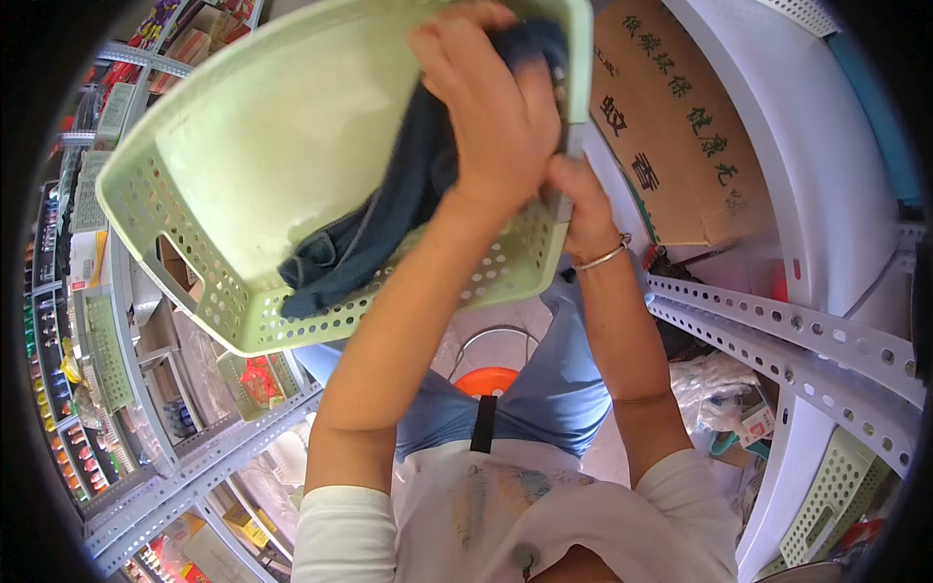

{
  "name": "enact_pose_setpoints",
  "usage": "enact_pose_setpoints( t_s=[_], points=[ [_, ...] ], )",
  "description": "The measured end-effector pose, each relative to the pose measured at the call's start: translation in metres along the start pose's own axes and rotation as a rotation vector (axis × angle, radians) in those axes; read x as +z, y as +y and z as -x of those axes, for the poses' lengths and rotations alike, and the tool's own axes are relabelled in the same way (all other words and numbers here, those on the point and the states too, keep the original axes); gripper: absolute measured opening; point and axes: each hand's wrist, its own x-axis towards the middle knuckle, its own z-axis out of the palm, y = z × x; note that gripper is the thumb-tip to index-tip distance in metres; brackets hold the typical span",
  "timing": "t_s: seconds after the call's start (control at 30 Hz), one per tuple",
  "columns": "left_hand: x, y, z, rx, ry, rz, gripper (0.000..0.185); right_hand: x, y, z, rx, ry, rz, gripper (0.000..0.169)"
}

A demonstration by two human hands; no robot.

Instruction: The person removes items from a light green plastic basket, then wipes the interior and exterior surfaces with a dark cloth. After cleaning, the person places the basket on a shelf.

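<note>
A light green plastic basket (255, 146) with perforated sides is held tilted in front of me, its open side facing me. Inside it lies a bunched dark blue cloth (408, 197), trailing along the lower perforated wall. My left hand (488, 102) reaches into the basket's right part, slightly blurred, with its fingers closed on the cloth near the right rim. At that rim, my right hand (583, 200), with a metal bangle at the wrist, grips the basket's edge from outside; most of its fingers are hidden.
Metal shelving (146, 415) with packed goods runs along the left. At the right stand a large printed cardboard box (685, 138), perforated metal rails (794, 350) and another green basket (824, 503). An orange-red stool seat (487, 380) shows between my legs.
</note>
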Motion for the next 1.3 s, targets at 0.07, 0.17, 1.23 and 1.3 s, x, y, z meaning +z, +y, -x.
enact_pose_setpoints(
  t_s=[0.07, 0.17, 1.23, 1.3],
  points=[
    [0.006, -0.004, -0.005, -0.012, -0.002, 0.033, 0.032, 0.002, -0.001, -0.004, -0.013, 0.028, 0.044, 0.064],
    [0.003, 0.0, 0.017, -0.083, -0.227, 0.177, 0.035, -0.003, -0.003, -0.008, -0.12, 0.132, -0.107, 0.06],
    [-0.12, -0.102, 0.071, 0.09, -0.708, -0.741, 0.032, 0.002, -0.01, -0.02, -0.309, 0.239, 0.25, 0.068],
    [-0.133, -0.103, 0.057, 0.124, -0.692, -0.76, 0.049, 0.005, -0.01, -0.022, -0.345, 0.296, 0.25, 0.065]
  ],
)
